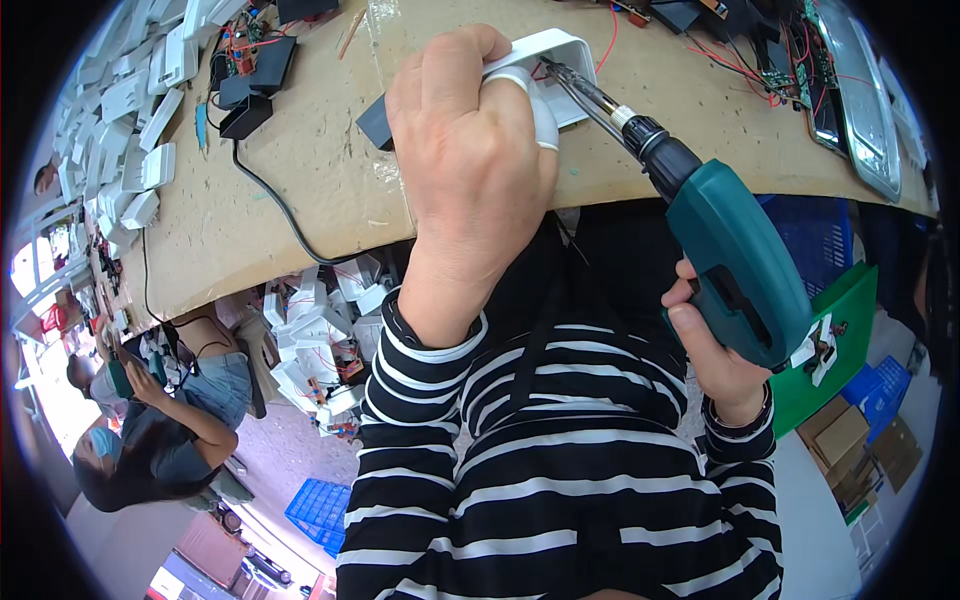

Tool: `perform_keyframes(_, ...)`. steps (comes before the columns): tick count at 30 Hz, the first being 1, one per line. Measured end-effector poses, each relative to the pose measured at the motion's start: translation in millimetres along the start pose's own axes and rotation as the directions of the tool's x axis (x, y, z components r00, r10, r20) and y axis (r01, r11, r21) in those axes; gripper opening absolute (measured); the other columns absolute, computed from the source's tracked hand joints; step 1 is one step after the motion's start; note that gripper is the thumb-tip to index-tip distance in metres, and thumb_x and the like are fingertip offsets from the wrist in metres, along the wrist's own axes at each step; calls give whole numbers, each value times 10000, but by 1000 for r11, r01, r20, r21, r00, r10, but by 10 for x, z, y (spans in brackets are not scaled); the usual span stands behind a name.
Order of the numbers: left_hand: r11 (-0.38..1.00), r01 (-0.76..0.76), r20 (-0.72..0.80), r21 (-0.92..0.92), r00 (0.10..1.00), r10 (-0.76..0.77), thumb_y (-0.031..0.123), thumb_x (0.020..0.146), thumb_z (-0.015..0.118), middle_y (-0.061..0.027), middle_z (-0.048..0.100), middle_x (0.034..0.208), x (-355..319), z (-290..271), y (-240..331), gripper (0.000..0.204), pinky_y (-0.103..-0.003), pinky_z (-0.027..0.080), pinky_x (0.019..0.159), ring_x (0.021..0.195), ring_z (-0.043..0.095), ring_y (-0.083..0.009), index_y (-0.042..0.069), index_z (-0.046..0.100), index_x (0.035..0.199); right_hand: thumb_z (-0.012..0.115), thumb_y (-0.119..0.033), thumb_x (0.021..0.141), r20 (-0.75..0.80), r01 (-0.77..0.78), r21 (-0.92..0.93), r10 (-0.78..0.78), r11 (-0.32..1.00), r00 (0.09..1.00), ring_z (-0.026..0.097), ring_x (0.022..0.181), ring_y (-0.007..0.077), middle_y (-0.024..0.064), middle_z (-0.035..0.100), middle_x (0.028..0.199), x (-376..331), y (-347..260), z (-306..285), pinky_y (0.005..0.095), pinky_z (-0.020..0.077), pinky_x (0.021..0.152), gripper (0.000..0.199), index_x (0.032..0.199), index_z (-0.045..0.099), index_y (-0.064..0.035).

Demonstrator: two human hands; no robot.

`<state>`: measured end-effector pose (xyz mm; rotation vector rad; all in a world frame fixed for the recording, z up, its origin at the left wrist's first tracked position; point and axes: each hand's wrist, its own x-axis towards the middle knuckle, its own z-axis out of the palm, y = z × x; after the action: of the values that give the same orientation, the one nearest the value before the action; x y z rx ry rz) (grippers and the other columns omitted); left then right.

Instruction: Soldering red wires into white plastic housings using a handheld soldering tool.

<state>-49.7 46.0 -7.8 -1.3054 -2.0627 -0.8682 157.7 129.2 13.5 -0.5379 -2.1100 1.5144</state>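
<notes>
Right hand (715,350), lower right of frame, is wrapped around the grip of a teal plastic power screwdriver (735,260); heavy, rigid. Left hand (470,150), upper centre, clamps a white plastic rectangular housing (560,55) on the tan surface (300,170); light, likely brittle, best pinned by its walls.

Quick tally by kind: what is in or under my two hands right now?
White plastic housing under left hand: 1
Green power screwdriver in right hand: 1
Total: 2
</notes>
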Motion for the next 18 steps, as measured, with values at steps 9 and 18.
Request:
perform_keyframes(9, 1000, 7, 17, 15, 1000, -8, -71, 541, 575, -129, 551, 875, 18, -43, 31, 88, -334, 433, 646, 747, 523, -266, -69, 538, 620, 594, 70, 742, 189, 56, -74, -41, 996, 981, 592, 765, 189, 135, 569, 966, -93, 64, -122, 296, 506, 676, 400, 1124, 477, 49)
perform_keyframes(18, 1000, 8, 15, 7, 1000, -8, -72, 551, 576, -136, 552, 877, 9, -28, 27, 78, -334, 433, 646, 750, 523, -270, -68, 529, 613, 605, 47, 748, 199, 50, -25, -44, 998, 979, 591, 780, 189, 146, 567, 999, -98, 67, -131, 295, 506, 679, 415, 1140, 472, 43)
